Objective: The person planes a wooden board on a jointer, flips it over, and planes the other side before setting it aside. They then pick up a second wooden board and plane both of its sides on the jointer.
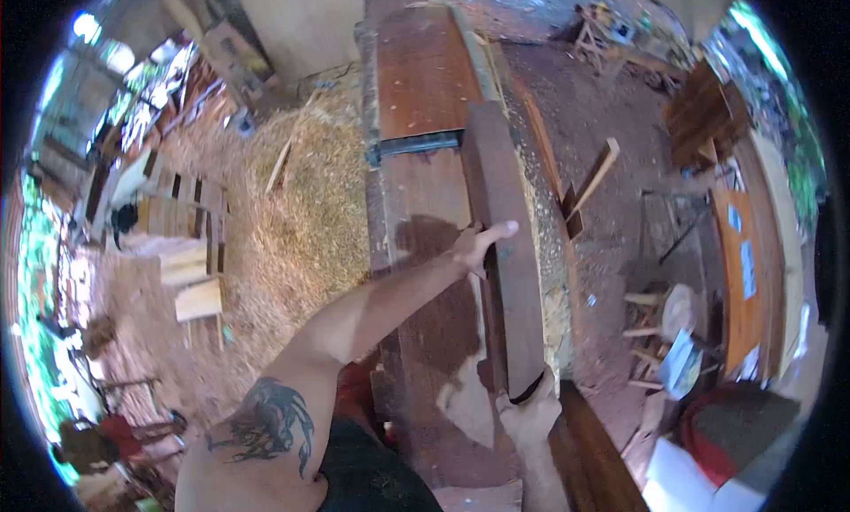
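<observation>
A long brown wooden board (516, 300) lies lengthwise along the right side of a long flat machine bed (425, 189) that looks like a jointer. Around the board's left side, near its middle, my left hand (478, 248) is closed, the thumb reaching over the top. At the board's near end my right hand (533, 413) grips the end, with part of its fingers hidden. A dark crosswise bar or gap (421, 146), perhaps the cutter, crosses the bed left of the board's far part. Dark shadows of my arms fall on the bed.
A heap of wood shavings (310, 184) covers the floor at left. Stacked wood pieces (186, 220) stand beyond it. On the right are an upright wooden offcut (593, 180), small stools (660, 313) and an orange-brown panel (737, 282). A dark plank (598, 450) lies at lower right.
</observation>
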A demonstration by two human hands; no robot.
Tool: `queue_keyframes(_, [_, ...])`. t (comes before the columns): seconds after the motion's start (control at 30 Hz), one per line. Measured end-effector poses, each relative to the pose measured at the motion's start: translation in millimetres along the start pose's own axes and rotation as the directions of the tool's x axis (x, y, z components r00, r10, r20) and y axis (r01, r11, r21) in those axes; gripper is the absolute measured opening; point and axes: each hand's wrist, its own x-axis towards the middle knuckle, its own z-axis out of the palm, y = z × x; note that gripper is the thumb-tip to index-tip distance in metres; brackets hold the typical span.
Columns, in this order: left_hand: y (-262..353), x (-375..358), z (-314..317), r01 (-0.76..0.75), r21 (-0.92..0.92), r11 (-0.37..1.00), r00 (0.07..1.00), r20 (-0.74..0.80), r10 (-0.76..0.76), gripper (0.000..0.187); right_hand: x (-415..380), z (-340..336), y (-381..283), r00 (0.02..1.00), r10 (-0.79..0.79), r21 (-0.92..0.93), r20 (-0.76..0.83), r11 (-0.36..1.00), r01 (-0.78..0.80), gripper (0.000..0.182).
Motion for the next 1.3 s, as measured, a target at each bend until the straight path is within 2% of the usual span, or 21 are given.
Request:
queue_keyframes(0.1, [34.4, -16.4, -4.9, -0.04, 0.012, 0.999, 0.997, 0.066, 0.039, 0.149, 19.6, 1.6, -17.8, 0.997, -0.045, 0.091, -0.058, 0.995, 0.05, 0.091])
queue_keyframes(0.13, [38.9, -14.0, -5.7, -0.055, 0.046, 0.997, 0.998, -0.012, 0.056, 0.148, 24.1, 4.7, -16.6, 0.999, -0.011, 0.104, -0.03, 0.994, 0.014, 0.091])
queue_keyframes(0.2, [50.7, -11.9, -10.2, -0.05, 0.039, 0.998, 0.997, -0.06, 0.052, 0.147, 36.4, 13.7, -15.0, 0.998, 0.061, 0.133, 0.02, 0.989, -0.063, 0.09])
queue_keyframes(0.3, [68.9, -0.8, -20.4, -0.052, 0.067, 0.996, 0.991, -0.118, 0.059, 0.145, 62.7, 19.0, -29.6, 0.996, -0.055, 0.082, -0.065, 0.995, 0.06, 0.088])
queue_keyframes(0.43, [94.8, 20.6, -37.4, -0.044, 0.113, 0.993, 0.98, -0.186, 0.064, 0.142, 97.0, 25.6, -48.2, 0.996, -0.062, 0.005, -0.069, 0.998, 0.063, 0.084])
queue_keyframes(0.6, [117.2, 64.6, -63.1, -0.06, 0.082, 0.995, 0.991, -0.116, 0.07, 0.143, 136.9, 41.8, -52.9, 0.995, -0.067, -0.043, -0.072, 0.997, 0.064, 0.091])
queue_keyframes(0.7, [130.4, 74.9, -75.8, -0.05, 0.054, 0.997, 0.996, -0.066, 0.053, 0.143, 154.9, 41.6, -67.9, 1.0, 0.008, -0.122, -0.03, 0.992, -0.012, 0.087])
queue_keyframes(0.8, [145.7, 81.6, -84.0, -0.043, 0.057, 0.997, 0.998, -0.044, 0.046, 0.146, 172.5, 45.3, -79.9, 0.995, -0.058, -0.065, -0.078, 0.996, 0.053, 0.084])
queue_keyframes(0.93, [162.6, 92.5, -97.6, -0.062, 0.058, 0.996, 0.998, -0.01, 0.063, 0.15, 195.3, 53.5, -81.5, 0.994, -0.073, -0.03, -0.08, 0.997, 0.071, 0.082])
queue_keyframes(1.03, [176.1, 110.7, -106.7, -0.055, 0.094, 0.994, 0.995, -0.079, 0.063, 0.139, 215.9, 58.1, -94.0, 0.994, -0.065, -0.04, -0.082, 0.997, 0.062, 0.084])
queue_keyframes(1.07, [180.9, 120.7, -113.0, -0.075, 0.091, 0.993, 0.996, -0.033, 0.079, 0.136, 224.7, 58.0, -102.4, 0.994, -0.072, -0.061, -0.088, 0.996, 0.067, 0.084])
queue_keyframes(1.13, [194.2, 131.5, -122.0, -0.087, 0.096, 0.992, 0.993, -0.068, 0.094, 0.134, 244.6, 63.8, -107.1, 0.996, -0.047, -0.077, -0.075, 0.996, 0.041, 0.086])
queue_keyframes(1.23, [215.4, 145.7, -136.4, -0.1, 0.098, 0.99, 0.99, -0.091, 0.109, 0.13, 275.6, 72.0, -120.7, 0.995, -0.044, -0.06, -0.085, 0.997, 0.039, 0.077])
queue_keyframes(1.3, [229.6, 161.8, -146.7, -0.125, 0.097, 0.987, 0.988, -0.083, 0.133, 0.128, 295.9, 80.6, -119.5, 0.986, -0.106, -0.114, -0.125, 0.989, 0.091, 0.073])
